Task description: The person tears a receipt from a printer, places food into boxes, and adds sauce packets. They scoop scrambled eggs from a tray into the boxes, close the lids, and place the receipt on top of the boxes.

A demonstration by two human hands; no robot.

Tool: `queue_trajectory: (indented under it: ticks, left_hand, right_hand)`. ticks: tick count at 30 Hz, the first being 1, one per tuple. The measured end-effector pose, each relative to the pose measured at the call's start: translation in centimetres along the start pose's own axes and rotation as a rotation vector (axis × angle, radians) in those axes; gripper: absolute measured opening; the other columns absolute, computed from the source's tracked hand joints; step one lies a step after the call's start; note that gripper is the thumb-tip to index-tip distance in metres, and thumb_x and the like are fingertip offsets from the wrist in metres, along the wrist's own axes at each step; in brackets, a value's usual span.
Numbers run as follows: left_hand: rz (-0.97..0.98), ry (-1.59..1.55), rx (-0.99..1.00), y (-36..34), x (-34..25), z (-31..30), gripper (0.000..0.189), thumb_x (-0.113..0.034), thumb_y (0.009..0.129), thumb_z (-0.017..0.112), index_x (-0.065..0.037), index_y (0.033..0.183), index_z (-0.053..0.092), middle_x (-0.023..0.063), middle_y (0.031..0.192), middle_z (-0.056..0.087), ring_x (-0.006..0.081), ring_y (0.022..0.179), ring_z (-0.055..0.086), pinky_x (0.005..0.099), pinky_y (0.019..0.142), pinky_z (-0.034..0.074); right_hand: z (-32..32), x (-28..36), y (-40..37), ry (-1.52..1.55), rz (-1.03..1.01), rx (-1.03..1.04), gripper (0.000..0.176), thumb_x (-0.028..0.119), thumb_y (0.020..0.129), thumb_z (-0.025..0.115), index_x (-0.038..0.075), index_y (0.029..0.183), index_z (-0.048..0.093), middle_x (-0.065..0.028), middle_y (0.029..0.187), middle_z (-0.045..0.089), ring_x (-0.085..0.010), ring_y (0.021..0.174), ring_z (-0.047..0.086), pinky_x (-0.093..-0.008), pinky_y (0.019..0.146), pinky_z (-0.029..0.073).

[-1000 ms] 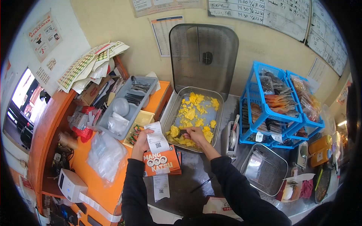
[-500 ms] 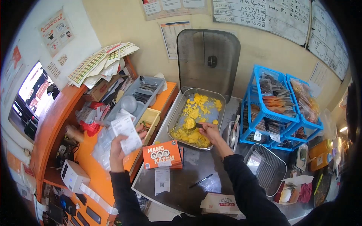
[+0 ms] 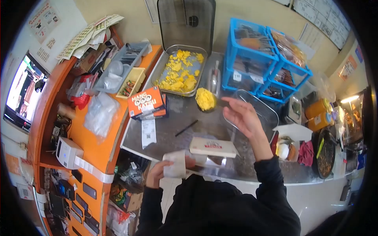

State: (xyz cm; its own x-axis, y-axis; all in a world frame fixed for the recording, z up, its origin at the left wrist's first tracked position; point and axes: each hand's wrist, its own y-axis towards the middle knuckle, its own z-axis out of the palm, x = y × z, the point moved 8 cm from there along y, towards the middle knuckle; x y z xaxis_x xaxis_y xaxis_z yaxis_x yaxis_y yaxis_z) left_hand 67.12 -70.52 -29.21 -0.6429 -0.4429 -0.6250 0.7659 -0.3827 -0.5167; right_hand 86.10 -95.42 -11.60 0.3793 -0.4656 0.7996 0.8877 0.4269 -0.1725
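Note:
White paper slips (image 3: 175, 165) are held in my left hand (image 3: 158, 171), low near the front edge of the counter. My right hand (image 3: 245, 118) is open, fingers apart, over the metal counter. Just left of its fingertips, a dark scoop heaped with yellow scrambled egg (image 3: 205, 99) stands on the counter. More egg lies in a metal tray (image 3: 154, 80) behind it, the dark lid raised. A closed white box (image 3: 212, 147) with red print lies between my hands. Orange boxes (image 3: 145, 103) are stacked at the tray's front left corner, with a receipt (image 3: 149, 133) hanging below.
Blue baskets (image 3: 252, 67) of packets stand at the back right. A wire basket (image 3: 271, 118) is behind my right hand. A black pen (image 3: 186, 128) lies mid-counter. An open box with food (image 3: 284, 151) and a dark pan (image 3: 325, 157) are at the right.
My right hand has let go of the scoop, now outside the tray with its egg, and moved right. My left hand has brought the slips down toward my body. The view has shifted.

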Motion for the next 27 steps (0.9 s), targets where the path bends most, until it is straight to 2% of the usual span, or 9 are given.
queue_trajectory:
  ticks: [2, 5, 8, 15, 19, 20, 23, 24, 27]
  left_hand:
    - [0.119, -0.249, 0.241, 2.6, -0.7, 2.8, 0.076, -0.023, 0.076, 0.064, 0.003, 0.14, 0.033, 0.0286, 0.139, 0.04, 0.0457, 0.131, 0.038, 0.0621, 0.105, 0.033]
    - [0.295, -0.354, 0.316, 3.2, -4.2, 6.1, 0.075, -0.024, 0.077, 0.06, -0.003, 0.143, 0.031, 0.0276, 0.142, 0.037, 0.0454, 0.136, 0.03, 0.0683, 0.104, 0.027]
    - [0.406, -0.367, 0.368, 3.4, -6.6, 8.4, 0.076, -0.024, 0.081, 0.055, -0.003, 0.146, 0.024, 0.0261, 0.145, 0.034, 0.0426, 0.138, 0.028, 0.0663, 0.105, 0.028]
    - [0.458, -0.345, 0.352, 3.7, -8.3, 10.1, 0.072, -0.021, 0.084, 0.052, -0.005, 0.148, 0.022, 0.0278, 0.147, 0.03, 0.0438, 0.138, 0.026, 0.0675, 0.105, 0.026]
    - [0.481, -0.327, 0.346, 3.8, -8.8, 10.3, 0.07, -0.021, 0.085, 0.05, -0.006, 0.148, 0.023, 0.029, 0.146, 0.03, 0.044, 0.138, 0.026, 0.065, 0.106, 0.027]
    - [0.487, -0.329, 0.341, 3.9, -8.8, 10.4, 0.07, -0.021, 0.085, 0.05, -0.006, 0.148, 0.024, 0.029, 0.146, 0.03, 0.0442, 0.138, 0.026, 0.0647, 0.106, 0.027]
    - [0.498, -0.342, 0.339, 4.2, -8.7, 10.5, 0.069, -0.021, 0.085, 0.05, -0.007, 0.148, 0.024, 0.0291, 0.146, 0.031, 0.0447, 0.138, 0.026, 0.0642, 0.106, 0.028]
    - [0.502, -0.35, 0.348, 4.2, -8.7, 10.5, 0.069, -0.021, 0.085, 0.049, -0.007, 0.148, 0.024, 0.0291, 0.146, 0.031, 0.045, 0.138, 0.026, 0.0643, 0.106, 0.028]
    - [0.488, -0.386, 0.353, 3.9, -8.8, 10.5, 0.069, -0.02, 0.085, 0.049, -0.008, 0.148, 0.024, 0.0288, 0.146, 0.03, 0.0455, 0.137, 0.026, 0.0643, 0.106, 0.029]
  right_hand:
    - [-0.9, -1.2, -4.3, 0.059, 0.038, 0.037, 0.032, 0.01, 0.098, 0.049, -0.008, 0.124, 0.053, -0.014, 0.097, 0.067, -0.0168, 0.09, 0.068, -0.0273, 0.082, 0.057]
    - [-1.2, -3.1, -10.2, 0.079, 0.108, 0.039, 0.033, 0.011, 0.098, 0.049, -0.009, 0.124, 0.052, -0.0155, 0.096, 0.067, -0.0177, 0.09, 0.068, -0.0287, 0.082, 0.058]
    - [-3.0, -6.3, -14.1, 0.07, 0.125, -0.022, 0.031, 0.01, 0.098, 0.049, -0.009, 0.123, 0.053, -0.0164, 0.098, 0.067, -0.019, 0.091, 0.068, -0.0286, 0.082, 0.058]
    - [-7.9, -15.0, -14.7, -0.244, -0.133, -0.322, 0.025, 0.005, 0.098, 0.049, -0.005, 0.118, 0.059, -0.0136, 0.096, 0.066, -0.0192, 0.088, 0.067, -0.0287, 0.081, 0.057]
    - [-5.1, -15.0, -12.8, -0.888, -0.496, -0.349, 0.025, -0.005, 0.092, 0.049, -0.004, 0.114, 0.061, -0.0166, 0.102, 0.067, -0.0307, 0.085, 0.068, -0.0344, 0.076, 0.055]
    - [-4.5, -16.3, -12.1, -1.085, -0.658, -0.284, 0.036, -0.01, 0.082, 0.053, -0.004, 0.117, 0.059, -0.02, 0.114, 0.062, -0.0369, 0.095, 0.063, -0.0384, 0.084, 0.051]
    - [-2.1, -18.6, -11.1, -1.54, -0.798, -0.208, 0.053, -0.012, 0.071, 0.052, -0.001, 0.123, 0.054, -0.0207, 0.124, 0.056, -0.0368, 0.107, 0.055, -0.0393, 0.091, 0.047]
    - [-2.2, -19.1, -10.6, -1.52, -0.759, -0.193, 0.064, -0.012, 0.065, 0.053, -0.001, 0.128, 0.051, -0.0205, 0.135, 0.048, -0.0368, 0.113, 0.049, -0.0415, 0.096, 0.043]
    - [-2.1, -19.2, -11.1, -1.512, -0.834, -0.208, 0.066, -0.013, 0.064, 0.053, -0.001, 0.128, 0.051, -0.0188, 0.134, 0.05, -0.0356, 0.11, 0.051, -0.0404, 0.095, 0.044]
